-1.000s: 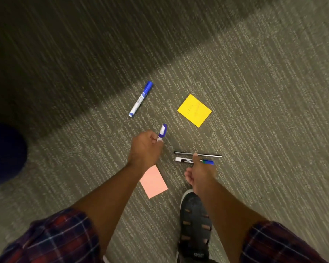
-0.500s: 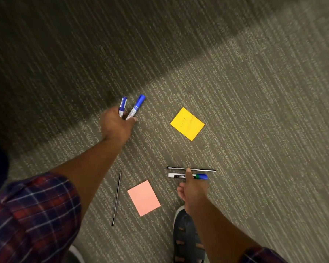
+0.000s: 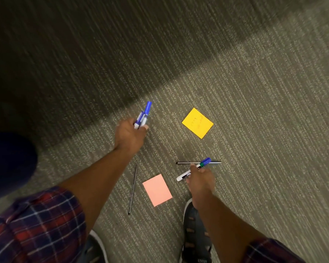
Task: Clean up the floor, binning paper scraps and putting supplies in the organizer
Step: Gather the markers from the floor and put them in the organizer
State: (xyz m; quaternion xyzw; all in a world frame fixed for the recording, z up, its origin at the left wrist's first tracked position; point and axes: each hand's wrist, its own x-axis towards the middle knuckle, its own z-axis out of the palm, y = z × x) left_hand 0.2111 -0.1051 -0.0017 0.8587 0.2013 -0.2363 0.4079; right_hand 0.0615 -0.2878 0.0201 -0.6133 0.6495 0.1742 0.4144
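While you lean over the carpet [image 3: 254, 92], your left hand [image 3: 128, 136] is closed around two blue-capped markers [image 3: 143, 115], their caps sticking out past your fingers toward the dark band of shadow that crosses the floor. Your right hand [image 3: 200, 177] pinches a white marker [image 3: 193, 170] near its middle; the marker has a green band and a blue cap, and it is tilted, the cap end higher in the frame than the white end. Just beyond your right fingertips a thin black pen [image 3: 198, 162] lies flat on the carpet, and the marker's cap end crosses over it in this view; you cannot tell whether they touch. A yellow sticky note [image 3: 197, 123] with faint writing lies farther out, between your two hands and apart from both. A pink sticky note [image 3: 157, 190] lies nearer you, just beside your right wrist. To its left a second thin black stick [image 3: 132, 189], perhaps a pen or refill, lies almost parallel to your left forearm. Your dark shoe [image 3: 197, 242] stands under your right arm, and plaid sleeves [image 3: 36, 228] are pushed up on both arms.
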